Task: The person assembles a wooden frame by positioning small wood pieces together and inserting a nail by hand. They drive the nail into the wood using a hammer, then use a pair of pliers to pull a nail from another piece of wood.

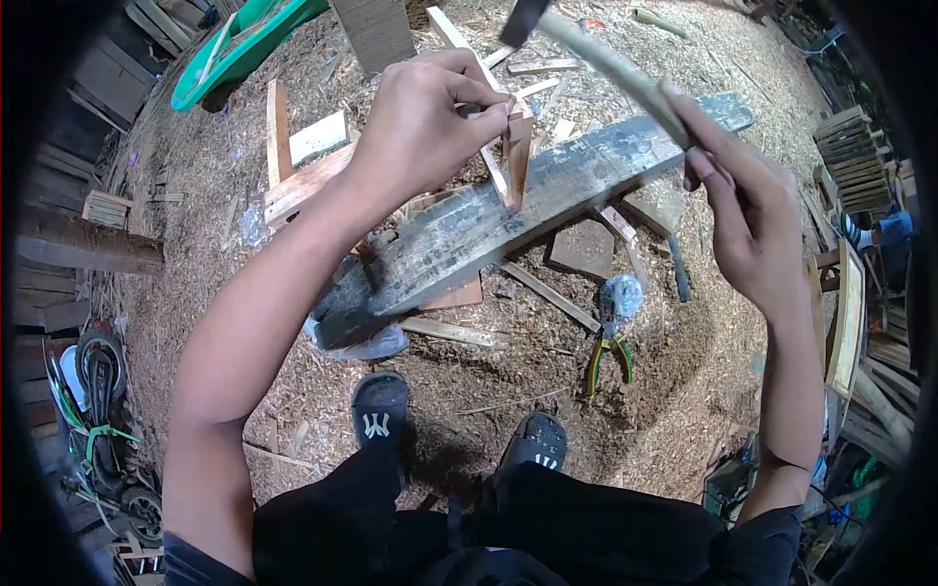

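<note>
My left hand (425,122) is closed in a pinch at the top end of a narrow wooden piece (518,161). What lies between thumb and forefinger is too small to make out. That piece stands joined to a longer wooden strip (495,174), their lower ends resting on a thick weathered plank (469,230). On the right, my right hand (738,200) grips a hammer (620,70) by its pale wooden handle. The hammer's dark head is raised above and beyond the wooden piece, partly cut off by the top edge.
Pliers (610,361) with green-yellow handles lie on the sawdust ground (674,391) near my feet, beside a clear plastic bag (622,293). Wood offcuts (581,246) surround the plank. A green tub (249,49) is at upper left, stacked sticks (860,156) at right, a small bike (103,430) at left.
</note>
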{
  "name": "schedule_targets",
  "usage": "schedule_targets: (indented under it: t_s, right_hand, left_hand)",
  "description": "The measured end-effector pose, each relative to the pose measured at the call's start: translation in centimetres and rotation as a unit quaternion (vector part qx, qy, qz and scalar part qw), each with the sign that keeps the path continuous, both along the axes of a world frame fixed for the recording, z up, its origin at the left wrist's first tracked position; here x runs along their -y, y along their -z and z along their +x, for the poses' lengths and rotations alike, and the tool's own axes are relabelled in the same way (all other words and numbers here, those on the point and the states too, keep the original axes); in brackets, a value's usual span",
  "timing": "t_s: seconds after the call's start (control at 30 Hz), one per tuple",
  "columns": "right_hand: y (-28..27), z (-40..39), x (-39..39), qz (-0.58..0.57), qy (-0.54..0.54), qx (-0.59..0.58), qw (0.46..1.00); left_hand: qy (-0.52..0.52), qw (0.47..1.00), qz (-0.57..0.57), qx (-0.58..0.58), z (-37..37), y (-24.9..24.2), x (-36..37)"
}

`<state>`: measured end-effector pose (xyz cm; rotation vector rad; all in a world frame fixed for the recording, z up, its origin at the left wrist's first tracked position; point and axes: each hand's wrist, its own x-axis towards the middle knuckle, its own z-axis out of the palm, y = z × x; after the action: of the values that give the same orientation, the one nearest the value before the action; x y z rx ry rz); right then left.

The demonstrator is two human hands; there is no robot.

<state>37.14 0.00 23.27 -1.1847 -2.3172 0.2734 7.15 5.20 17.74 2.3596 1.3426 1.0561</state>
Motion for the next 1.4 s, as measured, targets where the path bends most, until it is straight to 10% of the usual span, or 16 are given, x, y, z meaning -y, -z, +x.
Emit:
schedule_targets:
  t_s: [1.33, 1.4]
  right_hand:
    - [0.1, 0.5, 0.3, 0.065, -0.025, -0.083, 0.994]
    - [0.8, 0.9, -0.1, 0.086, -0.044, 0.059, 0.994]
  left_hand:
    - [-0.019, 0.995, -0.058, -0.074, -0.4, -0.7, 0.5]
    - [-0.011, 0.996, -0.057, -0.068, -0.2, -0.9, 0.5]
